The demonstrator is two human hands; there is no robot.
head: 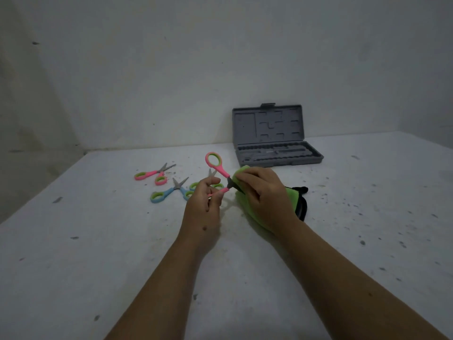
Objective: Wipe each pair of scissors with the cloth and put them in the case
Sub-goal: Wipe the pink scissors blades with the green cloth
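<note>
Held scissors [218,168] are pink with green-lined loops; the cloth [289,200] is lime green, edged black. The case [274,141] is grey. The surface [98,241] is white, dark-speckled.

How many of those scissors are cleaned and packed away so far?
None visibly packed: no scissors show in the open grey case. In hand: the left hand holds pink scissors by a handle while the right hand wraps the green cloth around the blades. Left on the table: another pink pair, a blue pair and a green-handled pair.
</note>
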